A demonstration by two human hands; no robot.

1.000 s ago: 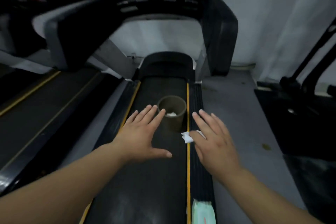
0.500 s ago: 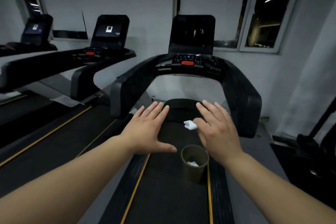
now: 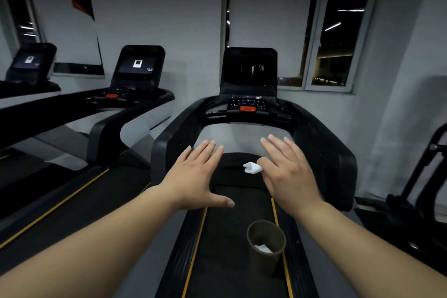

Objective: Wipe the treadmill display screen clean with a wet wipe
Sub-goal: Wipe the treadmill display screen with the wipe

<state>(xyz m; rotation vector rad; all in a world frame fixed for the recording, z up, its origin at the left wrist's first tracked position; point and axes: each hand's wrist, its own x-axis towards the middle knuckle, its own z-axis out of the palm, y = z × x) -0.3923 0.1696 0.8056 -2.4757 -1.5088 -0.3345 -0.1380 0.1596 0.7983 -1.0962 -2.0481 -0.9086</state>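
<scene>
The treadmill's dark display screen (image 3: 249, 69) stands upright ahead, above a console with a red button (image 3: 247, 109). My right hand (image 3: 287, 172) is stretched out below the console, fingers straight, with a small crumpled white wet wipe (image 3: 251, 168) pinched under its thumb side. My left hand (image 3: 196, 176) hovers beside it, palm down, fingers spread, holding nothing. Both hands are well short of the screen.
A brown cup (image 3: 266, 247) with a used white wipe inside stands on the treadmill belt (image 3: 229, 237). Black handrails (image 3: 338, 159) flank both hands. Two more treadmills with lit screens (image 3: 137, 64) stand to the left. Another machine's frame (image 3: 420, 176) is at the right.
My view has lifted from the belt to the console and screen. Both hands have stayed outstretched, the wipe still in the right one; the cup now sits lower in view.
</scene>
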